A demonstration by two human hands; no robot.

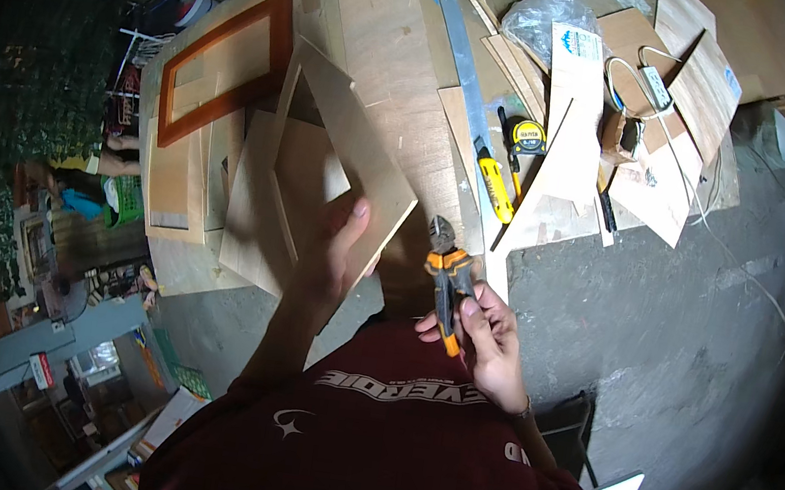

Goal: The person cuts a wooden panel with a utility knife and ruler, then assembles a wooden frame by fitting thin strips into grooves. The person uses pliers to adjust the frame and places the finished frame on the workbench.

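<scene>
My left hand (346,239) is closed on the near edge of a pale wooden frame (358,131) made of thin boards, which stands tilted over the worktable. Its thumb presses the face, while most of the fingers are hidden behind the wood. In front of my chest, my right hand (490,345) grips a pair of cutting pliers (448,282) with black and orange handles. The pliers' metal jaws point up and away from me, just right of the frame's corner, apart from it.
On the worktable (374,5) lie an orange-brown frame (166,101), a long metal ruler (466,66), a yellow tape measure (529,137) and a yellow utility knife (494,187). Wood strips, a plastic bag (546,17) and a corded white adapter (655,86) sit farther right.
</scene>
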